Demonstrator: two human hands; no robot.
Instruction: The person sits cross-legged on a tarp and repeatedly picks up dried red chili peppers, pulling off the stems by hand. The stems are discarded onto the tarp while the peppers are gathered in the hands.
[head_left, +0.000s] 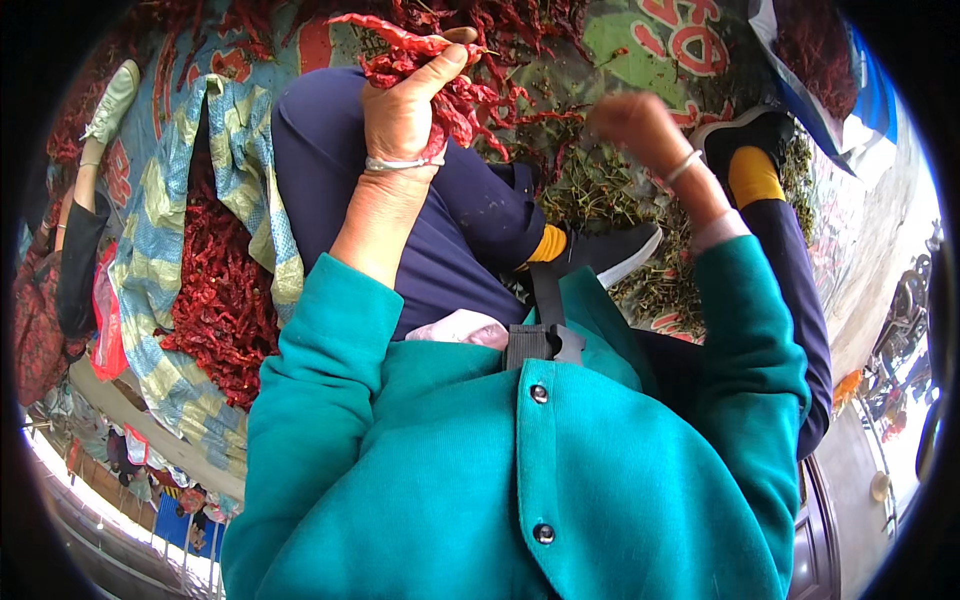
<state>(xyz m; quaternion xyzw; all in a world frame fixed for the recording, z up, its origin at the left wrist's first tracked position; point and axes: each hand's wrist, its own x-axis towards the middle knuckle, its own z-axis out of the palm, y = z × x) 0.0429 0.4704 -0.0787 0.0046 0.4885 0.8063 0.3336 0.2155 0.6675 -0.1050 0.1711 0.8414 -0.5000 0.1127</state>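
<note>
A bunch of dried red chili peppers (465, 105) is gripped in my left hand (412, 101), raised above my bent knee. Its thumb presses on top, and several wrinkled pods hang out past the fingers. My right hand (634, 124) is apart from the bunch, off to the right, and blurred; its fingers cannot be made out, nor whether it holds anything. Below and between the hands, a layer of green-brown chili stems (600, 184) covers the ground sheet around my shoe (607, 251).
On my left, a checked woven sack (142, 300) lies open with dried chilies (225, 292) inside. More chilies (525, 22) are heaped ahead. Another sack (814, 60) of chilies stands at the far right. At the left edge sits another person (45, 315), one leg stretched out.
</note>
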